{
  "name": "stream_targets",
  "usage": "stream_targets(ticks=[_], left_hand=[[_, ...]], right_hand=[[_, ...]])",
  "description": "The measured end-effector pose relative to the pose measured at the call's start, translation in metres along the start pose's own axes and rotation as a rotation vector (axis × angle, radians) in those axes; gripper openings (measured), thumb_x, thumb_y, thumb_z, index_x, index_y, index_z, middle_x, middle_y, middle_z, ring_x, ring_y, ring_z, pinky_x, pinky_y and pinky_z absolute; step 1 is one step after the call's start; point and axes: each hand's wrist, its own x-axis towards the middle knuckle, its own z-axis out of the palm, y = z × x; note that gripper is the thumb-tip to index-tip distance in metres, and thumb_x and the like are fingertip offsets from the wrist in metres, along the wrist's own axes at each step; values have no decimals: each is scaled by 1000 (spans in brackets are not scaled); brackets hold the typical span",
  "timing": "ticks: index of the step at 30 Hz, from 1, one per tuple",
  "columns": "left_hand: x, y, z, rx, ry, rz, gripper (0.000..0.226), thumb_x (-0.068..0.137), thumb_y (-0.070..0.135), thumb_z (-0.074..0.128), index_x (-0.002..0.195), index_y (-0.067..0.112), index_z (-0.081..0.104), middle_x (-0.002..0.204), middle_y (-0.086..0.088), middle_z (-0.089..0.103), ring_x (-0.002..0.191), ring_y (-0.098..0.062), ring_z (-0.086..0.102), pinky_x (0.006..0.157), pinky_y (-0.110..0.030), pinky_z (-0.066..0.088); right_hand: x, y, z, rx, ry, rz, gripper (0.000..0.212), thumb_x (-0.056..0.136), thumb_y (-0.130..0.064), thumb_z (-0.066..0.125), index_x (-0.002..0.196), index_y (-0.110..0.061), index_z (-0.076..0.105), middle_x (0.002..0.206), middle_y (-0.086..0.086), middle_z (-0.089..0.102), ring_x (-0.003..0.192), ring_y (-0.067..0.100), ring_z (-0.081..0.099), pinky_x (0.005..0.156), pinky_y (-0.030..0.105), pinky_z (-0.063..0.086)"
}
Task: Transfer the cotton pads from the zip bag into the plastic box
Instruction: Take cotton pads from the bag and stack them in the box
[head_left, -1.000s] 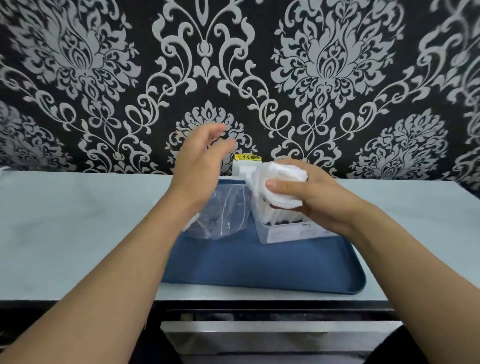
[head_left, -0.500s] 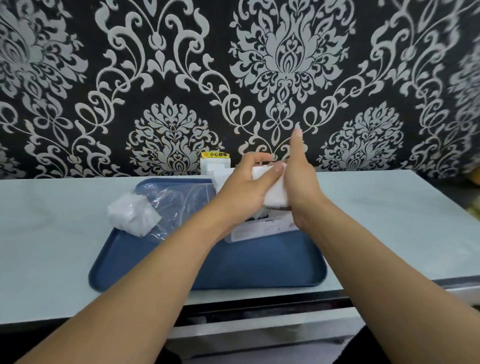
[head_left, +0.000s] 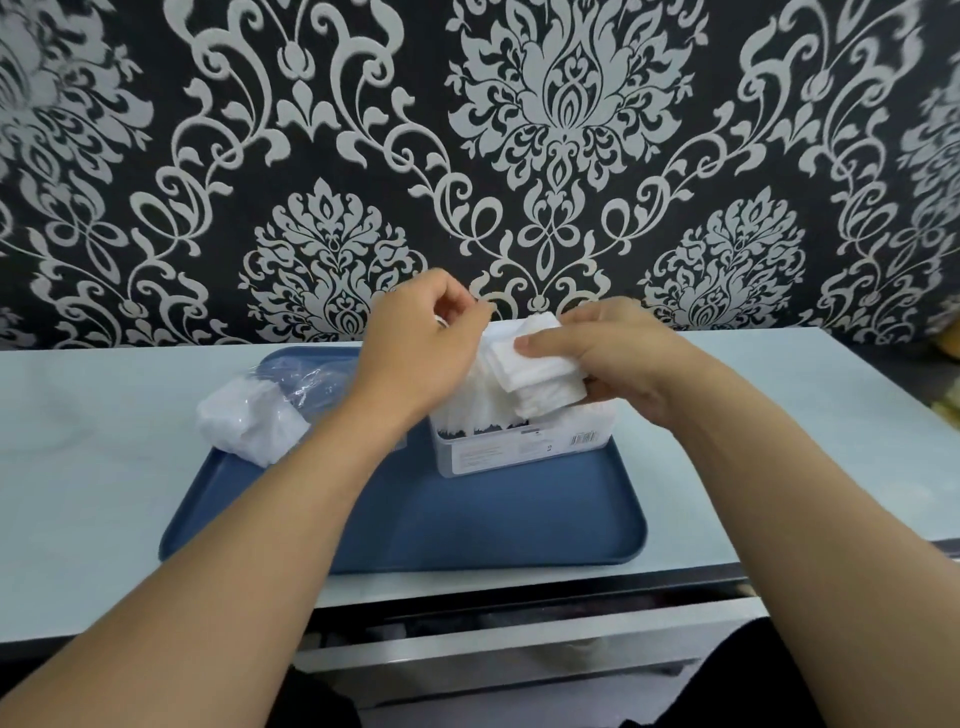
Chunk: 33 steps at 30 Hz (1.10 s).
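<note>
Right-hand fingers (head_left: 550, 347): thumb on top, other fingers under, pinching a fanned stack of square cotton pads (head_left: 540, 376) just above the open plastic box (head_left: 514, 449), frame centre. Right hand (head_left: 618, 358) sits over the box's right half. Left-hand fingers (head_left: 457, 306) are curled in over the box's back left corner; I see a bit of white at the fingertips, but I can't tell if they pinch a pad or just touch the pile. Left hand (head_left: 415, 358) covers the box's left side.

The box is white-ish with a printed label and barcode on its front wall, and is already packed with upright pads showing along the front edge. It stands at the back middle of a blue tray (head_left: 415, 525).

The clear zip bag (head_left: 291, 387) lies crumpled on the tray's back left corner, left of centre, well apart from the box. A clump of white pads is still inside its lower left end, which hangs over the tray rim onto the pale worktop (head_left: 98, 415).

Black-and-silver damask wallpaper (head_left: 566, 135) fills the upper frame.
</note>
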Motion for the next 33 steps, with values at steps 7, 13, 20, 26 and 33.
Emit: stream_targets(ticks=[7, 13, 20, 26, 33], left_hand=[[-14, -11, 1, 459, -539, 109, 14, 80, 18, 68, 67, 18, 71, 68, 4, 72, 66, -13, 67, 64, -28, 56], [-19, -12, 8, 650, -628, 57, 42, 91, 37, 57, 54, 16, 55, 55, -2, 51, 53, -21, 47, 49, -29, 34], [-20, -12, 4, 659, -671, 82, 33, 95, 23, 44, 63, 27, 48, 69, 5, 48, 78, -24, 52, 61, -30, 36], [-22, -19, 7, 610, -671, 117, 32, 93, 16, 41, 63, 25, 49, 72, 2, 52, 82, -28, 57, 65, -34, 45], [-25, -10, -20, 221, -389, 194, 24, 81, 3, 60, 83, 18, 79, 82, 3, 75, 71, -12, 64, 68, -24, 54]], right_hand=[[13, 4, 33, -750, 202, -95, 65, 65, -32, 85, 115, -8, 53, 96, 3, 57, 86, 23, 59, 67, 32, 52], [21, 10, 47, -1157, 202, -34, 52, 78, -21, 65, 128, -16, 50, 135, 8, 55, 109, 24, 60, 68, 30, 40], [40, 34, 39, -1047, 273, 29, 107, 64, -62, 72, 150, -26, 18, 149, 13, 30, 140, 36, 24, 102, 49, 35], [47, 42, 41, -918, 172, 162, 108, 79, -41, 64, 156, -33, -11, 166, 2, -9, 152, 31, -14, 120, 58, 5], [18, 17, 31, -648, 206, -39, 128, 40, -75, 64, 153, -31, 23, 158, 5, 25, 148, 22, 17, 117, 53, 23]])
